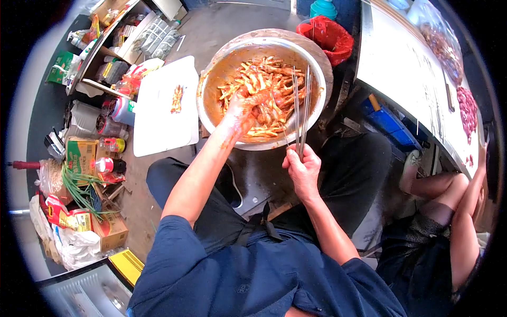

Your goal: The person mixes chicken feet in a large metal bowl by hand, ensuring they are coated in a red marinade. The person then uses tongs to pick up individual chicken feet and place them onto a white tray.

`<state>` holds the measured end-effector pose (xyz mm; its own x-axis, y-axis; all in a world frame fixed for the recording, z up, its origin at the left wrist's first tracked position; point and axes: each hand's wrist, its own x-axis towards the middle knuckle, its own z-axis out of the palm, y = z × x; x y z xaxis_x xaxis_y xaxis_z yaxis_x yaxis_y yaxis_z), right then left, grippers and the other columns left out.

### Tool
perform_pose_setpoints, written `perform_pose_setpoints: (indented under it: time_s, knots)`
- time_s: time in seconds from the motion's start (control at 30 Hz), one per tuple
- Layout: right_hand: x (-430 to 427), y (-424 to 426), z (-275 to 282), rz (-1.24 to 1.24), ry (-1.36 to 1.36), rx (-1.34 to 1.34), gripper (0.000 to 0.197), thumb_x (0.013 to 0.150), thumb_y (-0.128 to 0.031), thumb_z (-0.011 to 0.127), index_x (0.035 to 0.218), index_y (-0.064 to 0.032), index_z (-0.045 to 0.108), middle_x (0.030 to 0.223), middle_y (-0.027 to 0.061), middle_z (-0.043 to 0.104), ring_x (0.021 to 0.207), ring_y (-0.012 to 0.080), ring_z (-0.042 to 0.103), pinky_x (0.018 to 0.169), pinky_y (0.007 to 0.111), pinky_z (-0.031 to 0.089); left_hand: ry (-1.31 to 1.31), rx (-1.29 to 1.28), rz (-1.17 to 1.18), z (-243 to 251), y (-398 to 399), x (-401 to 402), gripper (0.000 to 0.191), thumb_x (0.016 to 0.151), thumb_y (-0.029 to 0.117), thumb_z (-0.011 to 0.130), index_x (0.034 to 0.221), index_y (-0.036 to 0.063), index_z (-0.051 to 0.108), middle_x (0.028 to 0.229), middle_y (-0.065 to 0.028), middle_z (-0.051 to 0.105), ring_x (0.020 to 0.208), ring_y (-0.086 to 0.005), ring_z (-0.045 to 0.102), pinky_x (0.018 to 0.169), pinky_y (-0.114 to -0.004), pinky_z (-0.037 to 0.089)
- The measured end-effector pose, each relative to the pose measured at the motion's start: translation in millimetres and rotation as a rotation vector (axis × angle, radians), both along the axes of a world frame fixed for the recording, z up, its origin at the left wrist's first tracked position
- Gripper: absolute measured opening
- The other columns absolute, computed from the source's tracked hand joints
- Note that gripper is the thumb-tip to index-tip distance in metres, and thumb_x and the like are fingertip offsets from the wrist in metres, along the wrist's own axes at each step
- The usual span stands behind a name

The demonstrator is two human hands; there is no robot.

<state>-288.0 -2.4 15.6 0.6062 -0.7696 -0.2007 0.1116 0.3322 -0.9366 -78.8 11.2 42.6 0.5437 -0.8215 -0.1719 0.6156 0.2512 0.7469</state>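
Observation:
A wide metal basin holds a heap of sauce-coated chicken feet. My left hand, smeared with sauce, is over the heap with its fingers closed around a chicken foot; its exact grip is partly hidden. Below the basin's near rim, my right hand grips several thin metal skewers that point away from me across the basin. One skewer slants apart from the others towards the chicken foot at my left hand. On a white board left of the basin lies a small group of chicken feet.
A round stand supports the basin. Behind it is a red plastic bag. Right, a white table bears skewers, a knife and raw meat pieces; a co-worker's arm reaches its edge. Shelves, bottles and boxes stand left.

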Motion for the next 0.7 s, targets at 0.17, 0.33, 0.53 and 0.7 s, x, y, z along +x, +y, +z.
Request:
perform_pose_setpoints:
  time_s: [0.17, 0.33, 0.53, 0.7]
  knots:
    - [-0.1, -0.3, -2.0, 0.000, -0.016, 0.055, 0.005, 0.091, -0.010, 0.057, 0.092, -0.0047, 0.058, 0.061, 0.0007, 0.057, 0.043, 0.0009, 0.037, 0.040, 0.016, 0.025, -0.057, 0.018, -0.024, 0.4, -0.2, 5.5, 0.033, 0.084, -0.003, 0.060, 0.117, -0.0003, 0.054, 0.107, -0.0125, 0.063, 0.093, -0.0217, 0.064, 0.081, -0.034, 0.056]
    - [-1.3, -2.0, -0.2, 0.060, -0.015, 0.044, 0.005, 0.091, -0.010, 0.058, 0.093, -0.0049, 0.059, 0.061, 0.0006, 0.057, 0.043, 0.0010, 0.038, 0.040, 0.016, 0.026, -0.089, 0.006, -0.018, 0.6, -2.4, 10.2, 0.032, 0.081, -0.002, 0.065, 0.113, -0.0003, 0.057, 0.101, -0.0094, 0.066, 0.087, -0.0176, 0.066, 0.072, -0.029, 0.057]
    - [-2.7, -2.8, 2.1, 0.087, -0.007, 0.043, 0.006, 0.091, -0.011, 0.058, 0.092, -0.0049, 0.059, 0.061, 0.0005, 0.057, 0.044, 0.0011, 0.038, 0.040, 0.016, 0.027, -0.141, 0.079, -0.009, 2.1, -0.3, 12.4, 0.030, 0.083, 0.002, 0.064, 0.112, 0.0012, 0.056, 0.104, -0.0094, 0.064, 0.091, -0.0181, 0.064, 0.075, -0.032, 0.057]
    - [-3.9, -3.5, -0.3, 0.098, -0.017, 0.014, 0.006, 0.091, -0.011, 0.058, 0.092, -0.0047, 0.058, 0.061, 0.0009, 0.057, 0.044, 0.0012, 0.039, 0.040, 0.016, 0.028, -0.061, 0.053, 0.006, 7.5, -0.7, 10.1, 0.034, 0.081, 0.001, 0.066, 0.113, 0.0020, 0.056, 0.105, -0.0072, 0.064, 0.093, -0.0169, 0.063, 0.079, -0.034, 0.056]
